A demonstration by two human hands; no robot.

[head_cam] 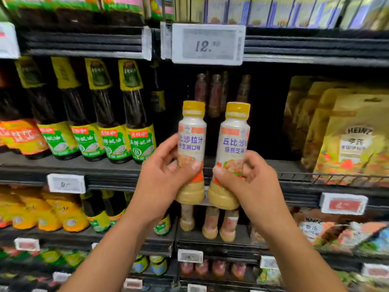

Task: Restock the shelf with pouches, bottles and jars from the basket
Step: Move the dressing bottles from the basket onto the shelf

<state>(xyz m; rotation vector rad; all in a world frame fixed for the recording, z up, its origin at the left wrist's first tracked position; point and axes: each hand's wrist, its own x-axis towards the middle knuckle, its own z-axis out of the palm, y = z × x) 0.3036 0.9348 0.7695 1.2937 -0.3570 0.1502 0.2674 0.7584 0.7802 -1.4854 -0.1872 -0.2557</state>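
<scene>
Each hand (162,171) (248,175) grips dressing bottle (191,133) (234,135) — upright.

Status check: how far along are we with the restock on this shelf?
Looks done: a few back bottles stand deep in the middle shelf gap. In hand: left hand grips one yellow-capped bottle, right hand its twin bottle, both upright before that gap. Left: shelve both; basket is out of view, so remaining stock unknown.

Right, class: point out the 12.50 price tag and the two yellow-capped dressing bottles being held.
12.50 price tag (208,44): head view, on its grey display.
left-hand dressing bottle (192,131): head view, on its white label.
right-hand dressing bottle (234,133): head view, on its white label.
</scene>
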